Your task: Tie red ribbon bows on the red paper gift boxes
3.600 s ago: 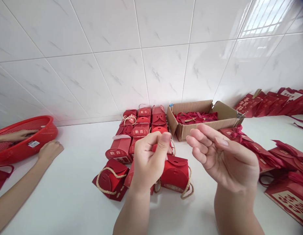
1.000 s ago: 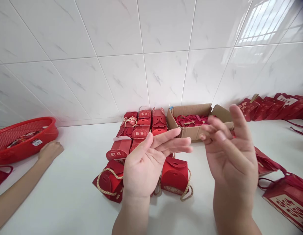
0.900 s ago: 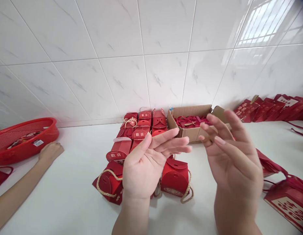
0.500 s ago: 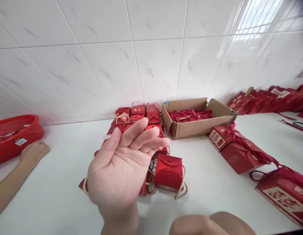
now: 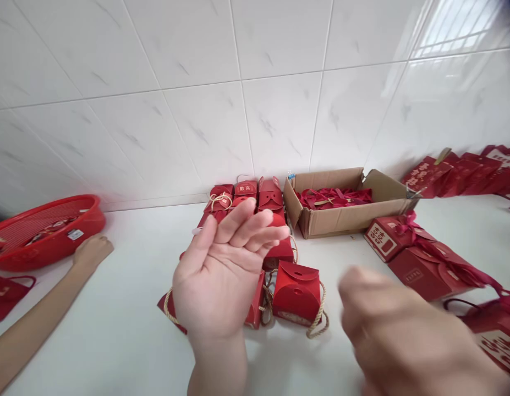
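Head: left hand (image 5: 217,275) above red boxes (image 5: 296,292)

We see bright, even daylight, with window glare on the wall tiles (image 5: 456,33) at upper right. Our right hand (image 5: 399,330) smears with motion blur, while our left hand (image 5: 221,269) stays sharp. Tile seams bow near the edges, and shadows on the counter (image 5: 114,330) are faint.

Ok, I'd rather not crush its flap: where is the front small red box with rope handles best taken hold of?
Probably its flat side walls, below the curved flap, pinched from above. The small red box stands upright with the flap shut; its front and right are free, while other boxes crowd behind.
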`<state>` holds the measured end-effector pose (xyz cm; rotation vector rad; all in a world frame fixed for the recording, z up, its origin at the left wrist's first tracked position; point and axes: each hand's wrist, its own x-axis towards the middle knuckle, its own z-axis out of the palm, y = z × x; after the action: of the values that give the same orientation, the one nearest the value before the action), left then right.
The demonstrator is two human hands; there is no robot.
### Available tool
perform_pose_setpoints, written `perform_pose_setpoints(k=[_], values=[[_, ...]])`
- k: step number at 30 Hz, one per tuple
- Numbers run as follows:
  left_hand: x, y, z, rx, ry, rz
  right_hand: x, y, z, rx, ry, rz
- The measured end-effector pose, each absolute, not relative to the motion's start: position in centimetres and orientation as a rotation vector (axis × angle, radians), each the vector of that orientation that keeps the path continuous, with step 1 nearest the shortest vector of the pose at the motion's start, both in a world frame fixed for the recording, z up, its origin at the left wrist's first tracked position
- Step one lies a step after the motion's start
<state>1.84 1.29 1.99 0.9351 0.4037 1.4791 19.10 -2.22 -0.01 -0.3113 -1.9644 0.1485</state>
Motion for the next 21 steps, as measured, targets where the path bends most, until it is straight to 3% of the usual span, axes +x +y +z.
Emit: perform_pose_setpoints(k=[2,7,21], values=[[1.7,1.3,2.1,0.899,0.379,1.476,18.4,-0.2,-0.7,-0.393,-1.755,0.149],[1.5,1.5,2.1,0.873,0.395,1.511,17.5,3.3,-2.5,-0.368,-1.883,0.084],[1.5,1.5,2.0,0.975,0.513,1.559,17.5,3.2,-1.8,-0.245,-1.8,-0.026]])
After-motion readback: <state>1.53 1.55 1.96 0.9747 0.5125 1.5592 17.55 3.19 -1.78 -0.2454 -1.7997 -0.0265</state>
